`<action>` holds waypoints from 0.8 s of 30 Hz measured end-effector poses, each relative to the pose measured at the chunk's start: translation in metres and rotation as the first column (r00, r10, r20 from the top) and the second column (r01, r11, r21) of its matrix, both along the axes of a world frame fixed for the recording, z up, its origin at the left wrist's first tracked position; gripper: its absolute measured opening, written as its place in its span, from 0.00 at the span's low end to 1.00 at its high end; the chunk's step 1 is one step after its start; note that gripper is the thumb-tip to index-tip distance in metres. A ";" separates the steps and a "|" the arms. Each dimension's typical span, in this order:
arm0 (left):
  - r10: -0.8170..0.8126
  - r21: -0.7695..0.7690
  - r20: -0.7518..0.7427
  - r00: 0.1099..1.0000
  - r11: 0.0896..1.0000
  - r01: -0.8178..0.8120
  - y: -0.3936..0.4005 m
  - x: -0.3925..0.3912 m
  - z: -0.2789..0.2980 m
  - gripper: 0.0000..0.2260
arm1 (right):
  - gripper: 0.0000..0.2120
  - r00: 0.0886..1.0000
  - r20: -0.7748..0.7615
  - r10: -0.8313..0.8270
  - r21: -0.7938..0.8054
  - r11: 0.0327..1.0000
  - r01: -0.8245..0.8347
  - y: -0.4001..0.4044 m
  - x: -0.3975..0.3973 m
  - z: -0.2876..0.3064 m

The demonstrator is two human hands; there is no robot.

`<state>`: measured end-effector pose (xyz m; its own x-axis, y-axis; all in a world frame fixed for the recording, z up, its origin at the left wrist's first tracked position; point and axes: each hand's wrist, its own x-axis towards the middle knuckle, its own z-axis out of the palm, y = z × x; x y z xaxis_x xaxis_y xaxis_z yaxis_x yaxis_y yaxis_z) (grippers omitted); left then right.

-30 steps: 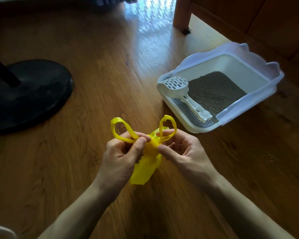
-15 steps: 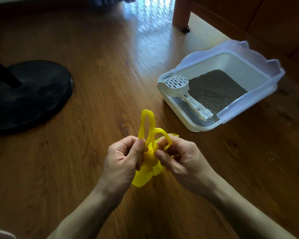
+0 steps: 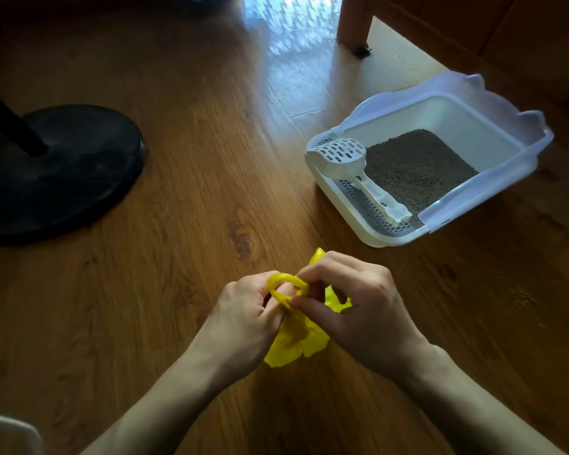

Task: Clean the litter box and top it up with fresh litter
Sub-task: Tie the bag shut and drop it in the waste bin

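While both hands work close together low in my view, I see the left hand (image 3: 243, 313) and the right hand (image 3: 358, 310) pinched shut on a small yellow plastic bag (image 3: 296, 339); the left fingers (image 3: 276, 290) pass through a twisted loop of its handle (image 3: 286, 285), and the right thumb and forefinger nip that same loop from the other side; the bag's crumpled body hangs below and between the two palms, just above the wooden floor (image 3: 178, 224); a second yellow tip pokes up behind the right knuckles. Beyond the grip and off to its right sits the litter box (image 3: 513, 172), white with a translucent raised rim, well apart from the hands; grey litter (image 3: 418, 169) covers its floor; a white slotted scoop (image 3: 342, 156) lies on the box's near-left edge over a grey grille (image 3: 358, 198), handle pointing back toward the grip. Away to the left of the hands stands a round black base (image 3: 63, 172) with a dark pole rising from it; past the box a wooden furniture leg (image 3: 355, 21) meets the floor. I can read no brand, label or writing on the bag, the scoop or the box.
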<state>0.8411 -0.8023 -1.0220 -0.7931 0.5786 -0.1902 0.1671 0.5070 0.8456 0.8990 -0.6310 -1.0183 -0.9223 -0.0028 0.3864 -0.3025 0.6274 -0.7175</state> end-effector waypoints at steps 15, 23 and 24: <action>-0.383 0.030 0.152 0.911 0.923 0.383 -0.011 0.004 0.008 0.07 | 0.14 0.876 0.469 0.112 -0.014 0.993 -0.120 0.022 -0.003 -0.003; -0.342 0.065 0.071 0.937 0.939 0.338 -0.006 0.010 -0.001 0.15 | 0.10 0.856 0.509 0.094 -0.058 0.995 -0.075 0.013 -0.002 0.001; -0.334 0.059 0.066 0.940 0.942 0.330 -0.007 0.011 -0.002 0.17 | 0.09 0.847 0.524 0.094 -0.083 0.995 -0.059 0.013 -0.003 0.002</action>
<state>0.8518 -0.8089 -1.0238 -0.5392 0.8162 -0.2078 0.2549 0.3933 0.8834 0.8962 -0.6178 -1.0166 -0.9851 -0.0742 -0.1551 0.0863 0.5671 -0.8191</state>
